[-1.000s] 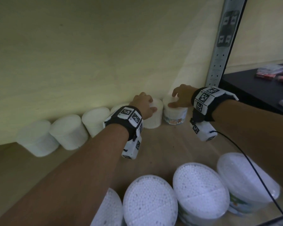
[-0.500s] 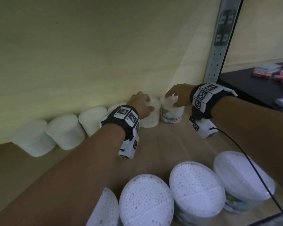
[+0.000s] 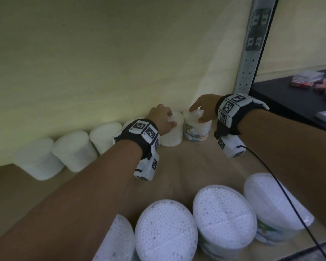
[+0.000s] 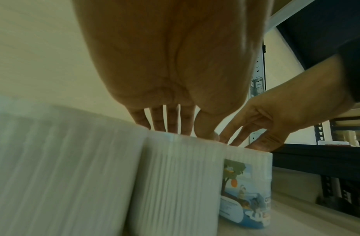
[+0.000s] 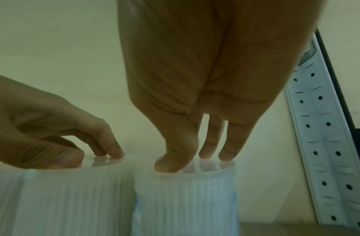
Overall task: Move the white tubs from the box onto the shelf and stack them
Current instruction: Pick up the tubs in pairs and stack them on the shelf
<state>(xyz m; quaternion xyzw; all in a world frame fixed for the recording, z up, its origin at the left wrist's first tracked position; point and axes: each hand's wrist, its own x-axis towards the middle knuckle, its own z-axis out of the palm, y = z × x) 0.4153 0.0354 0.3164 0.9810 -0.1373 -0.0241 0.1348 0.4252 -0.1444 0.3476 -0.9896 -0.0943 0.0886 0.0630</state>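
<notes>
Two white tubs stand side by side at the right end of a row against the shelf's back wall. My left hand rests its fingertips on the lid of the plain ribbed tub; the left wrist view shows fairly straight fingers touching that tub's top. My right hand sets its thumb and fingertips on the lid of the tub with a picture label, seen as the labelled tub below my palm. Neither hand wraps a tub's side.
More white tubs continue the row to the left. Several larger tubs lie at the shelf's front edge, lids toward me. A perforated metal upright bounds the right side; beyond it is a black table with red packets.
Both hands stay on the same two tubs. The right hand has risen from lying over the lid to touching it with thumb and fingertips. The view has shifted slightly.
</notes>
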